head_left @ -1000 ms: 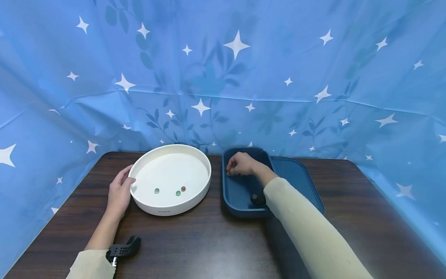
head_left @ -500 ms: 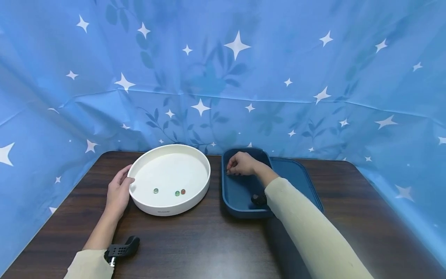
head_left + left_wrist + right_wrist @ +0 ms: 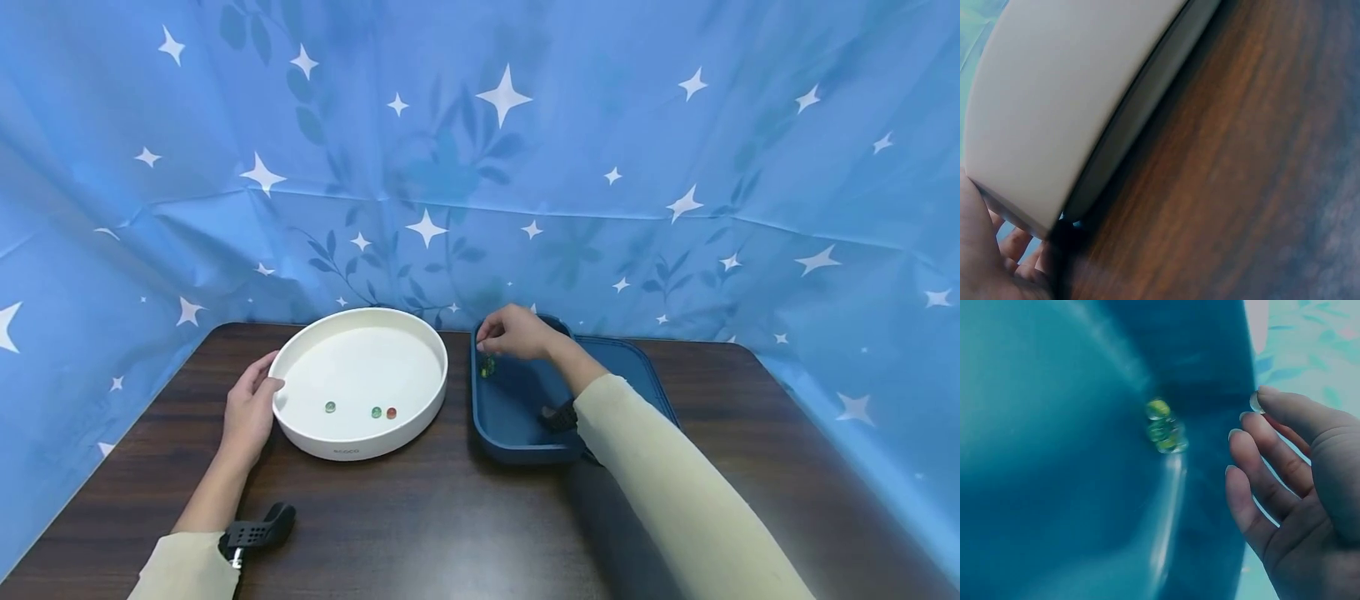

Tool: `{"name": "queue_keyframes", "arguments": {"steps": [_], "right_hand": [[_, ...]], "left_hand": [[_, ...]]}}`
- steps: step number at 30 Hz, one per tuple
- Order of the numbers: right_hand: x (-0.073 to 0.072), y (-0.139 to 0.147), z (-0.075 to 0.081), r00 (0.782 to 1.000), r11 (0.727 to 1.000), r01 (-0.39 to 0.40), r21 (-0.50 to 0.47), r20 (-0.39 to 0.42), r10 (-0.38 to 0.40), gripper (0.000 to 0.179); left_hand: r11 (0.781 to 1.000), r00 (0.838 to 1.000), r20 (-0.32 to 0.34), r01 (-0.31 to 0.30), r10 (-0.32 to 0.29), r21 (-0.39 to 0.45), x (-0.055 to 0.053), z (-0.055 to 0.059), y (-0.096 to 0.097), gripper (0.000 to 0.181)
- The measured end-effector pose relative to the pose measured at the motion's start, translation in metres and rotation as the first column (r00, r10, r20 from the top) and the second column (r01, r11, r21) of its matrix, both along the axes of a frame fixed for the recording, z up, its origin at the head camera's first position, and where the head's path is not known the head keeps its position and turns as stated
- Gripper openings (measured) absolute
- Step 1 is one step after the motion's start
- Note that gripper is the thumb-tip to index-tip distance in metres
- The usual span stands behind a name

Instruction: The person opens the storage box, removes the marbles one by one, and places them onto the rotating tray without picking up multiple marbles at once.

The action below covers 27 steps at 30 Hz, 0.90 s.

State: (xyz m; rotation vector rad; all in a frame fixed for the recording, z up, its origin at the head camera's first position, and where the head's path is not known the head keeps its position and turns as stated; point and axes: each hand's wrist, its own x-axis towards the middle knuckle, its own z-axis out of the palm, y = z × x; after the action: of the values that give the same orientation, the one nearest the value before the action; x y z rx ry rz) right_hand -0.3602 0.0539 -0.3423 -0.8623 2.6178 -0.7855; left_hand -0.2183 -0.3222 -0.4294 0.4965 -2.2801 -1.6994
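My left hand point(image 3: 250, 407) grips the left side of a round white tray point(image 3: 358, 450), thumb over its rim and fingers against the outer wall. In the left wrist view, the tray's wall point(image 3: 1054, 94) fills the upper left. A green marble point(image 3: 377, 412), a red marble point(image 3: 392, 413) and a pale green marble point(image 3: 330, 407) lie apart from the far wall inside it. My right hand point(image 3: 517, 332) is above the left edge of a blue container point(image 3: 517, 454), pinching a clear glass marble point(image 3: 1256, 402) between thumb and forefinger. Below it, several yellow-green marbles point(image 3: 1166, 428) cluster at the container's inner wall.
A flat blue lid-like piece point(image 3: 630, 371) lies to the right of the container, partly under my right sleeve. Everything stands on a dark wooden table point(image 3: 420, 525). A blue star-patterned curtain point(image 3: 480, 167) hangs behind it.
My right hand has risen slightly up and left from inside the container, bringing the clustered marbles into view. The left hand keeps its grip on the tray; the view has shifted slightly.
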Motion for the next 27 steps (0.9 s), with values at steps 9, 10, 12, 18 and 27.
{"name": "queue_keyframes", "arguments": {"steps": [9,10,12,18,27], "right_hand": [[0.014,-0.016,0.014,0.998,0.999,-0.008,-0.04,-0.069,0.005,0.016],[0.015,-0.018,0.015,0.997,0.999,-0.013,-0.043,-0.075,0.01,0.016],[0.019,-0.024,0.017,0.996,0.999,-0.024,-0.043,-0.09,0.02,0.016],[0.028,-0.048,0.017,0.998,0.998,-0.024,-0.06,-0.064,0.02,0.014],[0.038,-0.084,0.007,0.996,0.994,-0.07,-0.085,-0.062,0.065,0.011]], "left_hand": [[1.0,1.0,-0.003,-0.005,0.005,-0.009,-0.002,0.0,-0.001,0.057],[1.0,1.0,-0.004,-0.005,0.005,-0.01,-0.003,0.001,-0.001,0.057],[1.0,1.0,-0.003,-0.004,0.004,-0.01,-0.003,0.001,0.0,0.058],[1.0,1.0,-0.002,-0.007,0.007,-0.026,-0.002,0.001,-0.001,0.058],[1.0,1.0,-0.004,-0.001,0.001,-0.019,0.0,0.0,-0.001,0.057]]}}
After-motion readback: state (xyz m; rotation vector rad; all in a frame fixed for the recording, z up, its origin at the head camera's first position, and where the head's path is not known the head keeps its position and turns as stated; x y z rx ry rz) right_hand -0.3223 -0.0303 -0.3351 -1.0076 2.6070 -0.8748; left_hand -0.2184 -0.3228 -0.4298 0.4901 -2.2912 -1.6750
